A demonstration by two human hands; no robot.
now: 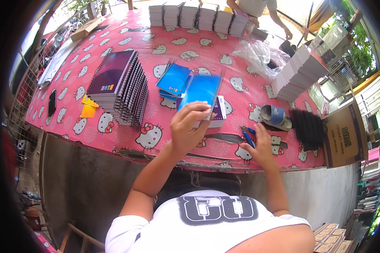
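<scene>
My left hand (189, 125) is closed on the lower edge of a blue-covered notebook (202, 89), tilted up and slightly smeared by motion. Beneath it lies a small pile of white-paged notebooks (218, 114), partly hidden by the hand. At the table's near edge, my right hand (261, 149) has its thumb and fingers apart around blue-handled pliers (249, 135); whether it touches them I cannot tell. Left of the held notebook sits a short stack of blue spiral notebooks (174, 79). Farther left rises a tall stack of purple spiral notebooks (116, 78).
Black spiral coils (306, 128) lie at the right, beside a cardboard box (345, 137) and a blue-and-white roll (276, 116). Paper stacks (299, 74) and clear plastic (259, 55) stand behind. A phone (52, 102) lies far left. Across the pink-covered table (152, 114), another person (261, 8) works.
</scene>
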